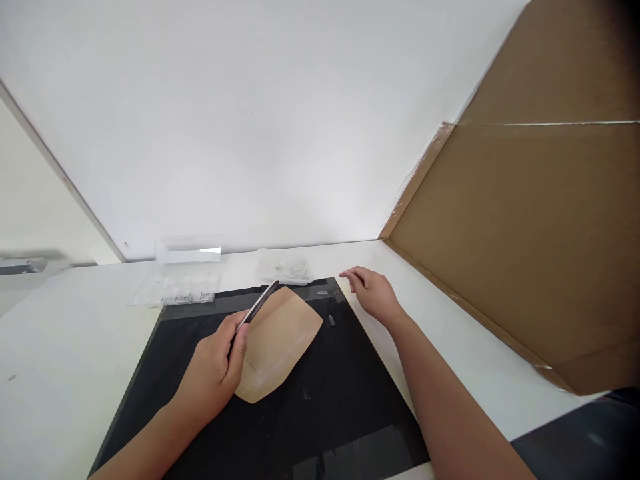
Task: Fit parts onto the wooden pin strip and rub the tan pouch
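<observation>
My left hand [217, 363] is closed round a thin, flat, dark slab with a pale edge [257, 305], seen nearly edge-on and tilted up to the right. It looks like a phone, but its face is hidden from me. Beneath it, a tan paper-like sheet [283, 340] with angled corners lies on the black mat [345, 393]. Past the mat's right edge, my right hand [373, 293] hovers with the index finger stretched out and the others loosely curled. Nothing shows in it. Small clear scraps [331, 321] lie on the mat near that hand.
At the back left of the white table [50, 360] stands a clear plastic holder [185, 273]. A clear plastic packet [285, 265] lies behind the mat. A large cardboard panel [525, 253] walls off the right side, and a white wall [250, 133] rises behind.
</observation>
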Demonstrator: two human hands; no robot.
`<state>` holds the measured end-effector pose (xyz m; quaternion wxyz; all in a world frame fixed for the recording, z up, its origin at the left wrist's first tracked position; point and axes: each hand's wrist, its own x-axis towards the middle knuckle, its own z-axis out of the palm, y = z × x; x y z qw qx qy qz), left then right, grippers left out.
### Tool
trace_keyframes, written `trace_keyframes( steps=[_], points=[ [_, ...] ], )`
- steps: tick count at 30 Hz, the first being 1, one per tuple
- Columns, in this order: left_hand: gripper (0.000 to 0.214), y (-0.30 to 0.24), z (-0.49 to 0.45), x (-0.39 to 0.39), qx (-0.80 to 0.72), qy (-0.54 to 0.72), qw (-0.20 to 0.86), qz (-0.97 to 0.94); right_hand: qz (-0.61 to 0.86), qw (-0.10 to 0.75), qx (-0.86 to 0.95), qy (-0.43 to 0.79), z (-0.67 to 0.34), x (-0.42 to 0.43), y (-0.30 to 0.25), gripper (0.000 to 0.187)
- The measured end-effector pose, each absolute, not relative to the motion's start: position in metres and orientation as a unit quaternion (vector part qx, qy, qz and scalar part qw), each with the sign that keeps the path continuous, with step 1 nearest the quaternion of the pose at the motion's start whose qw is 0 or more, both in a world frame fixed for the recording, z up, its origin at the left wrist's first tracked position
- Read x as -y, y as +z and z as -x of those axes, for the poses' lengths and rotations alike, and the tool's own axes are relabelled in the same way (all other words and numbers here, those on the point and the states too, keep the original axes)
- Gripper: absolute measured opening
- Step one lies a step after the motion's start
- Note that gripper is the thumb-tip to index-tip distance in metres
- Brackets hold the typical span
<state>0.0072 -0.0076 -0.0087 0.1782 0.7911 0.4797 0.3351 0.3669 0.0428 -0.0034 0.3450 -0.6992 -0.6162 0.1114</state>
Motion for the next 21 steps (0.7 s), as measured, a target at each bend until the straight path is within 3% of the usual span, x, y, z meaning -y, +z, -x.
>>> trace_keyframes(
  steps=[6, 10, 21],
  points=[
    [0.037, -0.01, -0.007, 0.007, -0.476, 0.335, 0.173, -0.794, 0.685, 0.419, 0.583, 0.125, -0.355, -0.041, -0.001, 0.043],
    [0.038, -0.011, -0.006, 0.006, -0.481, 0.332, 0.173, -0.793, 0.667, 0.46, 0.565, 0.152, -0.351, -0.039, -0.004, 0.034],
    [0.039, -0.015, -0.003, 0.004, -0.479, 0.33, 0.17, -0.795, 0.632, 0.477, 0.582, 0.186, -0.338, -0.031, 0.007, 0.02]
  ],
)
